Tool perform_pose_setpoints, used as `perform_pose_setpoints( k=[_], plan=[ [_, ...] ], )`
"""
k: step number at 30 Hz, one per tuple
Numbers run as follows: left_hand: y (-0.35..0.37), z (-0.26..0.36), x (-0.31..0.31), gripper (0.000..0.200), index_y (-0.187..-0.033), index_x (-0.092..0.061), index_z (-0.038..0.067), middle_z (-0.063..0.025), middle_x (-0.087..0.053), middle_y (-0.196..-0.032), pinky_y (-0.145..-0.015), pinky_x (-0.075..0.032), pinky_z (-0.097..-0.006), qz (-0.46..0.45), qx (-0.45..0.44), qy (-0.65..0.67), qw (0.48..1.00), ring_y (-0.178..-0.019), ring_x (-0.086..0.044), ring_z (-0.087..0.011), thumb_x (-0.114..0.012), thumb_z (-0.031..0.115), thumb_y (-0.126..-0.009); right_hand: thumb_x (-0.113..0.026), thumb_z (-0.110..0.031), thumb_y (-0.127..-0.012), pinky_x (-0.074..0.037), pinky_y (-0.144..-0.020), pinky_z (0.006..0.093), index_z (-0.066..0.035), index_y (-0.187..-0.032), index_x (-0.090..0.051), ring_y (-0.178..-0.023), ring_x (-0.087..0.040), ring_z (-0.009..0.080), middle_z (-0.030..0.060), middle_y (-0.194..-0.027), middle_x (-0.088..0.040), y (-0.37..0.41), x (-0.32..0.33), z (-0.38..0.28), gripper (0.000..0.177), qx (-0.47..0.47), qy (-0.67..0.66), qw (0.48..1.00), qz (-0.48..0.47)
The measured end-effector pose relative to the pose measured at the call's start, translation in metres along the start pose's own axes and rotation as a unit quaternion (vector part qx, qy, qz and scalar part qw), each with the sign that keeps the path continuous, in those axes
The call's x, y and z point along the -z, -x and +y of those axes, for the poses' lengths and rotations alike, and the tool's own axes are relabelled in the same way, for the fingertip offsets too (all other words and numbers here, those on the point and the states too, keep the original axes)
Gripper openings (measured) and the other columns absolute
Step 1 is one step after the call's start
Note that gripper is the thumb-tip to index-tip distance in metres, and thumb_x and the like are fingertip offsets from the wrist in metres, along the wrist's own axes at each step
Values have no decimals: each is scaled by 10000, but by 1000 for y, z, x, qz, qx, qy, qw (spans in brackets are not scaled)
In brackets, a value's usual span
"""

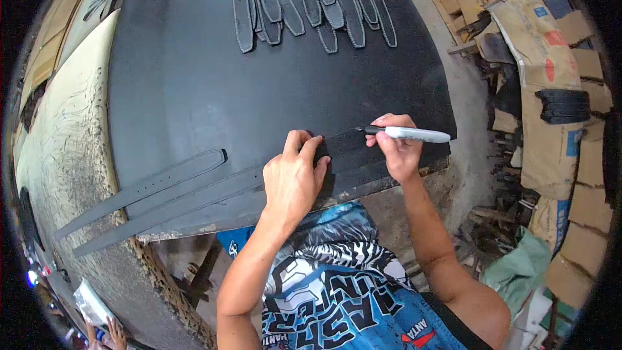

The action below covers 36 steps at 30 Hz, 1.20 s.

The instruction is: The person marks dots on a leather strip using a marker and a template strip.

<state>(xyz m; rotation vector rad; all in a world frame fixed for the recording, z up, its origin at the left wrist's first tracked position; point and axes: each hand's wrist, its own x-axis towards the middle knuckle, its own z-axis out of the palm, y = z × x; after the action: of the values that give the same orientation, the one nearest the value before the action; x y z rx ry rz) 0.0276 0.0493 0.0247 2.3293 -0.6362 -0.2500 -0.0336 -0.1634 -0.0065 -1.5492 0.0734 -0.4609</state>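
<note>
My right hand (396, 146) is closed around a white marker (418, 135) with a black front end, its tip at the end of a dark strap. My left hand (295, 172) presses on the same dark strap (240, 178) near the table's front edge, fingers bent and drawn together. The strap runs out to the lower left beneath that hand. Left of it lies another black strap (162, 180) with a row of holes and a rounded end. The black table surface (259, 91) is under both hands.
Several black straps (269, 0) lie at the table's far edge. Cardboard boxes and sacks (551, 149) are stacked at the right. A worn, pale padded surface (71, 136) adjoins the table's left side. Another person's hands (115, 334) show at the lower left, near a pale object.
</note>
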Motion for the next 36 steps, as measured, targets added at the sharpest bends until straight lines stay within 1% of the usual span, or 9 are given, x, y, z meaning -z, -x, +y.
perform_pose_setpoints(
  k=[3, 6, 12, 18, 24, 27, 30, 31, 36],
  plan=[
    [1, -2, -3, 327, -1113, -706, 75, -88, -615, -1107, -670, -555, -435, 11, 1, 8, 1000, -776, -693, -333, -767, 214, -824, -681, 31, -850, -529, -702, 293, 0, -989, -617, -793, -661, 167, 111, -915, -662, -3, 1, 9, 156, 27, 119, 992, -20],
    [2, -4, -4, 332, -1115, -710, 75, -82, -612, -1097, -668, -554, -432, 14, -1, 15, 1000, -768, -691, -327, -771, 214, -820, -701, 17, -836, -505, -684, 306, -13, -986, -620, -776, -645, 173, 108, -897, -667, -4, -3, 14, 172, 1, 104, 994, -45],
    [1, -6, -4, 337, -1116, -712, 75, -77, -607, -1087, -663, -550, -425, 12, 2, 21, 1000, -748, -684, -318, -774, 213, -815, -697, 23, -839, -488, -643, 307, -24, -973, -619, -725, -613, 162, 100, -881, -657, -9, -7, 18, 162, 46, 155, 983, -92],
    [2, -7, -5, 338, -1122, -710, 77, -81, -606, -1096, -666, -549, -423, 11, 0, 25, 1000, -746, -684, -315, -769, 219, -821, -701, 27, -836, -488, -628, 306, -15, -927, -619, -717, -612, 162, 89, -865, -651, -8, -11, 15, 130, 17, 155, 983, -94],
    [3, -7, -5, 337, -1127, -707, 71, -92, -606, -1098, -667, -550, -418, 11, -3, 23, 1000, -767, -686, -316, -762, 216, -827, -691, 39, -841, -487, -629, 300, -13, -931, -617, -711, -603, 150, 81, -864, -648, -11, -12, 16, 128, 71, 191, 972, -116],
    [3, -8, -5, 340, -1124, -707, 66, -91, -605, -1094, -666, -550, -413, 15, -9, 23, 1000, -772, -686, -313, -764, 215, -824, -678, 49, -849, -467, -610, 279, -19, -954, -614, -699, -579, 118, 65, -858, -640, -5, -12, 14, 140, 15, 137, 989, -49],
    [3, -8, -6, 341, -1119, -710, 67, -87, -604, -1088, -664, -550, -411, 18, -6, 24, 1000, -768, -685, -309, -769, 214, -818, -668, 56, -857, -442, -591, 257, -22, -972, -611, -694, -552, 85, 50, -849, -629, -3, -8, 18, 150, 5, 108, 993, -44],
    [2, -8, -6, 341, -1118, -711, 67, -86, -603, -1086, -663, -550, -410, 18, -4, 25, 1000, -766, -684, -307, -770, 213, -815, -665, 53, -860, -422, -574, 246, -21, -971, -610, -681, -535, 69, 43, -824, -616, -6, -11, 17, 144, 39, 112, 991, -54],
    [2, -8, -5, 340, -1114, -716, 71, -84, -607, -1082, -663, -549, -411, 14, 0, 26, 1000, -761, -685, -304, -773, 213, -811, -672, 57, -848, -432, -570, 260, -18, -965, -611, -674, -546, 86, 51, -811, -619, -7, -10, 15, 152, 28, 137, 988, -67]
  ],
)
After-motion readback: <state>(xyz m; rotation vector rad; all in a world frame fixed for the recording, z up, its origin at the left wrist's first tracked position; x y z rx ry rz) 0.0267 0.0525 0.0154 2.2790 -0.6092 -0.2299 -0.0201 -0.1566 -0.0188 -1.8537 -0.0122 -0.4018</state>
